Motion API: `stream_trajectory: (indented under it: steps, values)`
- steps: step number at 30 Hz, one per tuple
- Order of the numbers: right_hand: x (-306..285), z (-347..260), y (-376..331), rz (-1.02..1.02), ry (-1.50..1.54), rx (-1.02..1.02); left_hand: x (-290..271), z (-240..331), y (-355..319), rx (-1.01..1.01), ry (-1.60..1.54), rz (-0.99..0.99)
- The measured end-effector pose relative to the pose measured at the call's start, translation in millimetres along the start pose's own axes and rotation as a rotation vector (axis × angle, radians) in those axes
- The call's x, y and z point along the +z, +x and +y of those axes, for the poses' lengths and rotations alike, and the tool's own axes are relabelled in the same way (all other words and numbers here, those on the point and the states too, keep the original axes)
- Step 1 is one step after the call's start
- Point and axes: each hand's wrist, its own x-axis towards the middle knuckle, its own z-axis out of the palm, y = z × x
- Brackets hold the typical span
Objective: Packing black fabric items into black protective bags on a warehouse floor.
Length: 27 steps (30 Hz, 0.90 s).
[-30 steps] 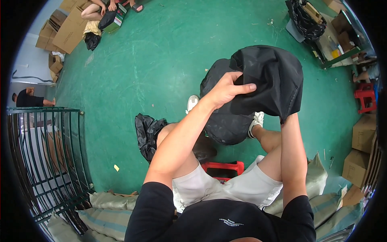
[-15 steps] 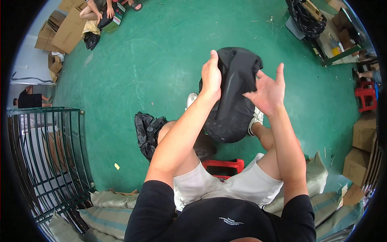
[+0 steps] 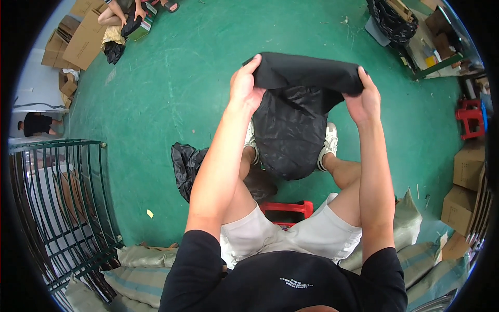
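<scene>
A folded piece of black cloth (image 3: pixel 309 72) is stretched sideways in front of me, held at both ends. My left hand (image 3: pixel 246 87) grips its left end, thumb on top. At the right end, my right hand (image 3: pixel 365 101) is closed on the cloth in the same way, the fingers partly hidden beneath. Just below the cloth, a rounded bundle in shiny black plastic (image 3: pixel 290 136) stands on the floor between my shoes. The cloth covers its far edge, so I cannot tell what is inside.
Crumpled black plastic (image 3: pixel 188 165) lies beside my left leg. Under me is a red stool (image 3: pixel 287 209). A green metal rack (image 3: pixel 62 203) stands at left, cartons (image 3: pixel 460 210) at right, and stuffed sacks (image 3: pixel 136 283) behind. Another person's hands (image 3: pixel 132 16) show at far left.
My hands have moved apart and closed on the black cloth, which was draped upright between them. It is now spread sideways, and the plastic bundle below shows more.
</scene>
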Motion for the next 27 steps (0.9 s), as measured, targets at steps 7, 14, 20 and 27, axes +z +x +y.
stream_trajectory:
  steps: [7, 14, 20, 27]
  values:
    - [39.1, -17.6, 67.1, -0.155, -0.086, -0.193, 47.2, 23.3, 34.9, 0.188, 0.086, -0.267]
    - [12.8, 30.5, 77.8, -0.061, -0.07, -0.13, 3.6, 3.3, 57.5, 0.222, 0.189, -0.206]
    - [-146.6, 165.6, 61.7, 0.402, 0.009, 0.172, -111.5, -110.2, 54.9, -0.16, 0.31, 0.253]
    - [-159.5, 200.7, 6.4, 0.674, -0.262, 0.33, -177.0, -172.3, -4.9, -0.194, 0.274, 0.48]
